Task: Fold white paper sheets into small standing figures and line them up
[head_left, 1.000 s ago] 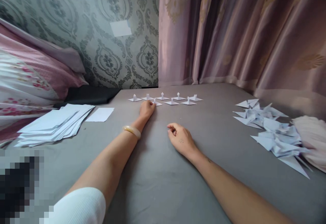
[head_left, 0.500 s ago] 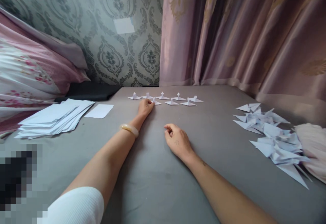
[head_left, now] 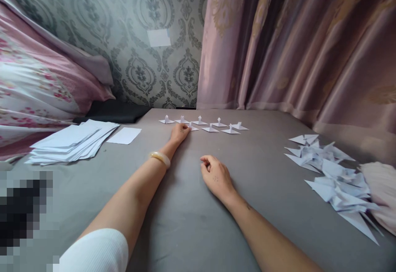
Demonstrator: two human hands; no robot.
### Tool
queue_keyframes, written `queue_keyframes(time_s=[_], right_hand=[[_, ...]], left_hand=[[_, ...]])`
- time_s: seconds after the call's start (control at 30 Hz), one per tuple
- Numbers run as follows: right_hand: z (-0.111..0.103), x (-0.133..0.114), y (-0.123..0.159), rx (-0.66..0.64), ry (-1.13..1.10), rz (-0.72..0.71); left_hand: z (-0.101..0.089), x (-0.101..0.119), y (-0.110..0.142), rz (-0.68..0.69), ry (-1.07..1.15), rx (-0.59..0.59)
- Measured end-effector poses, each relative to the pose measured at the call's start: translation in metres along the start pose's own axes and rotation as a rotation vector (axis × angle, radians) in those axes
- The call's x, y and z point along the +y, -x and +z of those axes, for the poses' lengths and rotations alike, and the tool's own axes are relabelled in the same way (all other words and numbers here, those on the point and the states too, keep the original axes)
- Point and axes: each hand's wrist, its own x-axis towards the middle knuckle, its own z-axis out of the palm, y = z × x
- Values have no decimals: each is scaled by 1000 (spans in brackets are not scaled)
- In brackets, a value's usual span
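Observation:
My left hand (head_left: pixel 180 133), a pale bangle (head_left: pixel 160 158) on its wrist, reaches far forward. Its fingers pinch the edge of a small white origami figure (head_left: pixel 194 128) that stands on the grey sheet. More figures of the same kind, flat and pointed at the sides with a raised peak, stand in two rows around it, such as one origami figure (head_left: pixel 230 130) to the right. Nearer to me, my right hand (head_left: pixel 217 177) rests on the sheet with its fingers loosely curled. Nothing shows in it.
To the left lies a stack of white paper (head_left: pixel 66 144), with a single sheet (head_left: pixel 125 135) beside it. A heap of larger folded paper pieces (head_left: pixel 337 173) sits at the right, against a pale cloth (head_left: pixel 379 189). Behind are a black flat item (head_left: pixel 114 111) and curtains (head_left: pixel 262 57).
The view has shifted slightly, so everything sits a little lower and further right. My left hand stays at the same figure, and my right hand keeps its place and shape.

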Motion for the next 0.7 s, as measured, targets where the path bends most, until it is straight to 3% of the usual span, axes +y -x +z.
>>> queue_keyframes(time_s=[0.37, 0.7], right_hand=[[1, 2, 0, 27, -2, -22], [-2, 1, 0, 34, 2, -22]], left_hand=[[1, -2, -3, -22, 60, -27], [-11, -1, -1, -165, 318, 66]])
